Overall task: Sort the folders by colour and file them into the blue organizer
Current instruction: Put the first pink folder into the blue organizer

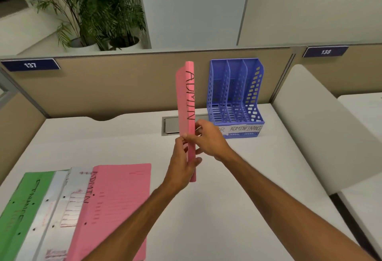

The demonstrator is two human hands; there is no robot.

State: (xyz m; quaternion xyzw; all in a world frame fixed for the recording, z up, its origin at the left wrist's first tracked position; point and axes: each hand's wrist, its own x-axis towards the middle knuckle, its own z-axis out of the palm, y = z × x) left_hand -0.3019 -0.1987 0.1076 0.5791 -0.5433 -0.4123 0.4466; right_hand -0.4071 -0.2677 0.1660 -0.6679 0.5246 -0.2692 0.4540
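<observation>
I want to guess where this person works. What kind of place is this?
Most likely an office. The desk sits behind a divider with a numbered sign, and a blue organizer waits for labelled folders.

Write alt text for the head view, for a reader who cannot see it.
Both hands, left hand and right hand, hold a pink folder marked ADMIN upright on edge above a white desk, left of an empty blue organizer with three slots. More folders, green, white and pink, lie overlapping at the desk's near left.
</observation>
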